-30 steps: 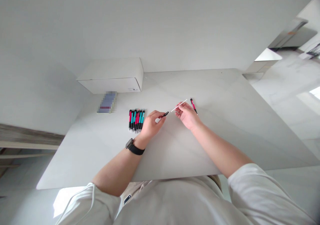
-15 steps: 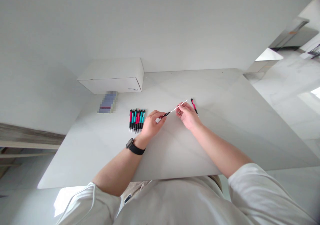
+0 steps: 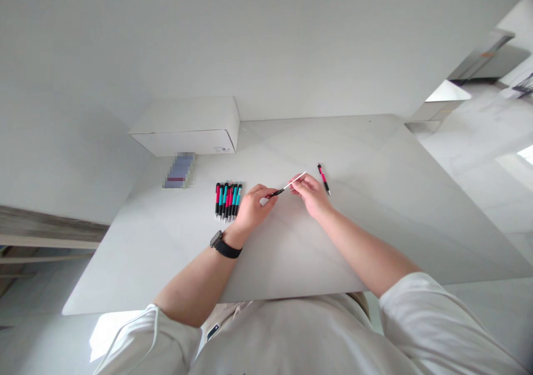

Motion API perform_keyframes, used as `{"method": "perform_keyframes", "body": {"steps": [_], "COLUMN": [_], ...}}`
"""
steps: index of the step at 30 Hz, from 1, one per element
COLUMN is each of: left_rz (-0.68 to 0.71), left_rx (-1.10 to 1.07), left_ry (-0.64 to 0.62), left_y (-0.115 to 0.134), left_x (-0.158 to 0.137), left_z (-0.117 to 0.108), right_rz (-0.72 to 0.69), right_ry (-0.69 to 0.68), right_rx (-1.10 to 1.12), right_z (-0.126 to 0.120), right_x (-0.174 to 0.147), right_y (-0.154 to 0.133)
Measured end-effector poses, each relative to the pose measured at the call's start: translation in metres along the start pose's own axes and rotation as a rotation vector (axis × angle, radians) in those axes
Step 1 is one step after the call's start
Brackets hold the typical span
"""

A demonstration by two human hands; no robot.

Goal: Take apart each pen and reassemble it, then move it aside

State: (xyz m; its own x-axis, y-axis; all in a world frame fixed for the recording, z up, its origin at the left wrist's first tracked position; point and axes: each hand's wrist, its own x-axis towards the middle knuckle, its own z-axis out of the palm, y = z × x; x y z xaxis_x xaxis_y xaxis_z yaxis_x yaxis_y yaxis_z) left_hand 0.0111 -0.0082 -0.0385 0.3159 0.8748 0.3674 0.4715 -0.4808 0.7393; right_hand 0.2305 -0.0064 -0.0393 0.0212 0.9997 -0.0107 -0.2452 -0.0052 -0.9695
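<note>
Between its thumb and fingers my left hand [image 3: 255,204] grips a dark pen barrel [image 3: 276,193], tilted up to the right. My right hand [image 3: 311,195] pinches a thin white pen refill [image 3: 298,179]. The refill's lower left end meets the barrel's upper end; whether it is inside, I cannot make out. Just left of my left hand lies a row of several pens [image 3: 227,201], red or teal with black grips. One more red and black pen [image 3: 323,179] lies alone beyond my right hand.
A long white box [image 3: 185,140] stands against the wall at the back left of the white table [image 3: 395,208]. In front of it lies a blurred bluish packet [image 3: 180,170]. On my left wrist is a black watch [image 3: 225,245].
My right hand has moved slightly left and down, bringing the refill from just apart to touching the barrel's end. My left hand has hardly moved.
</note>
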Motion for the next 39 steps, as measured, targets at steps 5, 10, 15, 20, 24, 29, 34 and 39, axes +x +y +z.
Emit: {"method": "perform_keyframes", "body": {"steps": [5, 10, 15, 20, 24, 29, 34, 39], "left_rz": [0.01, 0.003, 0.001, -0.002, 0.006, -0.005, 0.016, 0.052], "left_rx": [-0.003, -0.001, 0.0, 0.004, 0.011, 0.046, 0.119, 0.276], "left_ry": [0.004, 0.009, 0.013, 0.002, -0.02, -0.021, -0.05, -0.144], "left_y": [0.0, 0.0, 0.0, 0.0, -0.001, -0.001, -0.002, -0.006], "left_x": [0.0, 0.0, 0.0, 0.0, 0.0, 0.0, 0.0, -0.003], "left_z": [0.0, 0.0, 0.0, 0.0, 0.0, -0.002, -0.001, 0.004], "right_rz": [-0.076, -0.133, -0.185, -0.2, -0.217, -0.191, -0.149, -0.127], "right_ry": [-0.089, -0.058, 0.041, 0.021, -0.003, 0.025, 0.15, 0.2], "right_rx": [-0.22, -0.292, -0.311, -0.378, -0.399, -0.217, 0.042, -0.105], "right_z": [0.005, 0.004, 0.001, -0.001, -0.003, -0.013, -0.035, -0.052], "right_x": [-0.007, -0.009, -0.008, -0.009, -0.009, 0.002, 0.022, 0.033], "right_y": [-0.004, -0.003, -0.004, -0.006, -0.007, -0.007, -0.006, 0.0]}}
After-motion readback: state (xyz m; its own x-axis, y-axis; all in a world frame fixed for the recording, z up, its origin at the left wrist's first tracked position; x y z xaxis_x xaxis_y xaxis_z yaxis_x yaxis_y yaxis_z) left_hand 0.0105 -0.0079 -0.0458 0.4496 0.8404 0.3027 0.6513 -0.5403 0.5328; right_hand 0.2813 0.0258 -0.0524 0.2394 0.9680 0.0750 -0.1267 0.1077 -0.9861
